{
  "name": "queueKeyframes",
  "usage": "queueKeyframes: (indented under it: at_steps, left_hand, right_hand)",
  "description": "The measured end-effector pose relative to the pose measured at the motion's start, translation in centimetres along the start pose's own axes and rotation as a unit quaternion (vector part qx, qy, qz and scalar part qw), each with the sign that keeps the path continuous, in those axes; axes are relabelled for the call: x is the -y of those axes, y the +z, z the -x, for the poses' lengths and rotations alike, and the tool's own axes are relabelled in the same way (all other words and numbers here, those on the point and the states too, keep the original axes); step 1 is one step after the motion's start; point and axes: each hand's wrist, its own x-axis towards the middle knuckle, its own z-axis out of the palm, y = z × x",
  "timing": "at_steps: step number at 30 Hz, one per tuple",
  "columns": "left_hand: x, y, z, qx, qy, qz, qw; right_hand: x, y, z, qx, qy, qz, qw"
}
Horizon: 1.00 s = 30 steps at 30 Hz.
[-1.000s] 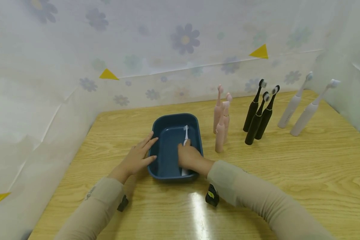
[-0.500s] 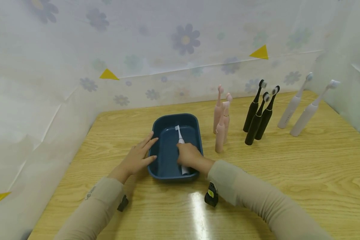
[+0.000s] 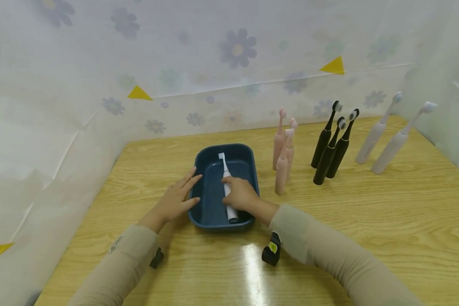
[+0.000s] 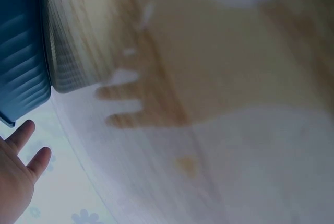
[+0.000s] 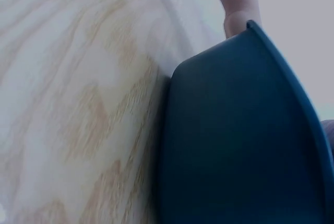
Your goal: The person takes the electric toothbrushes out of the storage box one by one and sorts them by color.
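A dark blue plastic bin (image 3: 212, 204) stands on the wooden table in the head view. Inside it is a white electric toothbrush (image 3: 233, 214), brush head toward the far left corner and base toward the near right. My right hand (image 3: 242, 195) reaches in over the right rim and pinches its handle between thumb and fingers. Spread fingers of my left hand (image 3: 174, 199) rest at the bin's left rim, holding nothing. The left wrist view catches that hand (image 4: 15, 177) beside the ribbed bin wall (image 4: 21, 46). In the right wrist view the bin's outer wall (image 5: 235, 125) hides the right hand.
Right of the bin stand three pink electric toothbrushes (image 3: 281, 176), then three black ones (image 3: 324, 163). Two pale white ones (image 3: 391, 151) stand farthest right. A floral sheet (image 3: 191, 51) closes off the back of the table.
The white toothbrush in my right hand has swung its head to the left and slightly up. More of its handle shows now. My left hand has stayed at the rim.
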Motion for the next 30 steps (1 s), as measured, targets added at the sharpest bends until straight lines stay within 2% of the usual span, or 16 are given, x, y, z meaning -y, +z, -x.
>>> queueKeyframes:
  at_steps: [10,17,23,30]
  left_hand:
    - [0.0,-0.1,0.0,0.003,0.004,-0.002,1.0]
    - [-0.1,-0.2,0.0,0.009,-0.003,0.005,0.9999]
    - [0.0,-0.1,0.1,0.007,0.002,0.001,1.0]
    - [0.1,-0.1,0.1,0.005,-0.001,-0.001,1.0]
  right_hand:
    - [0.4,-0.8,1.0,-0.035,0.006,-0.095,0.9948]
    - [-0.1,-1.2,1.3,-0.053,-0.006,-0.162,0.9853]
    - [-0.5,-1.7,1.9,-0.056,-0.039,-0.192,0.979]
    - [-0.8,-2.6,3.2,-0.064,-0.114,-0.208,0.9695]
